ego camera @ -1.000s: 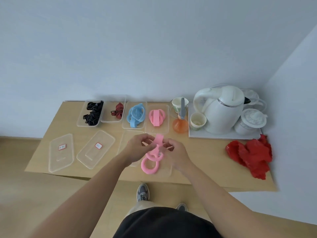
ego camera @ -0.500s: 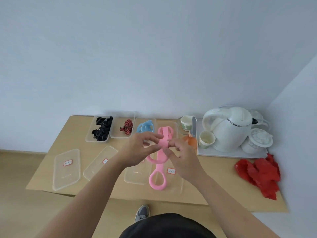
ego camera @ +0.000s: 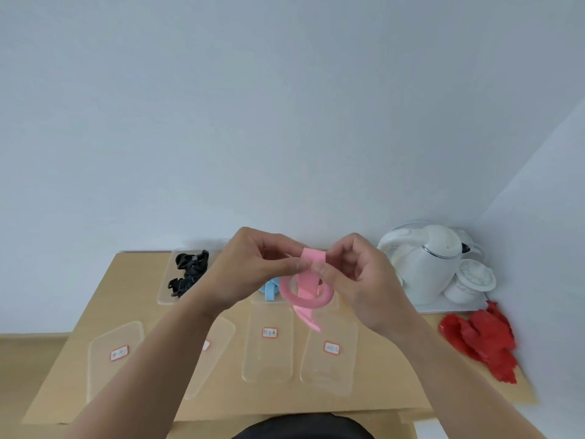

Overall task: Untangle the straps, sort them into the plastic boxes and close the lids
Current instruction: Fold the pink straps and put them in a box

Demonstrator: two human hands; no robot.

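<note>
Holding the Pink Strap Over the Table

1. Hand position. My left hand (ego camera: 253,270) and my right hand (ego camera: 357,280) meet in front of me, raised above the table (ego camera: 79,343).

2. Grip. Both hands pinch the pink strap (ego camera: 308,293) at its upper fold, thumb against curled fingers, one hand on each side. The fingertips of the two hands nearly touch.

3. Strap condition. Below the pinch, the strap forms a round loop. A loose tail hangs free beneath the loop.

4. Lids. Four clear lids (ego camera: 269,359) lie flat along the near side of the table, each with a red-bordered label. My left forearm covers part of the second one.

5. Boxes. At the far left, an open box (ego camera: 163,299) contains the black straps (ego camera: 190,274). A blue strap (ego camera: 272,291) shows just under my left hand; its container is mostly hidden.

6. Other items. On the right, a white kettle (ego camera: 424,264) stands on a tray (ego camera: 443,307), with a lidded cup (ego camera: 471,280) just beside it. A red cloth (ego camera: 481,343) lies crumpled near the right edge.
</note>
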